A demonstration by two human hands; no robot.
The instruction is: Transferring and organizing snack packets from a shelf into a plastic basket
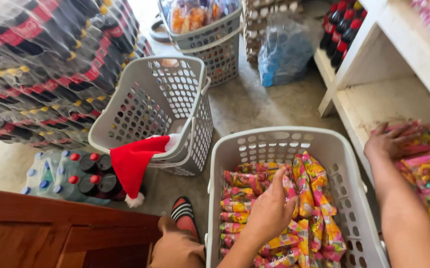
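Note:
A grey perforated basket (230, 149) on the floor in front of me holds several colourful snack packets (314, 188). My left hand (269, 208) reaches down into it, fingers curled over the packets; whether it grips one I cannot tell. My right hand (386, 139) lies on a pile of pink and yellow snack packets (426, 164) on the low white shelf (389, 99) at right, fingers spread flat on them.
An empty grey basket (150, 99) tilts at left with a red Santa hat (133, 164) over its rim. Shrink-wrapped packs of dark bottles (41, 64) are stacked at left. Another basket (210, 34), a blue plastic bag (284, 49) and a wooden counter (51, 228) stand around.

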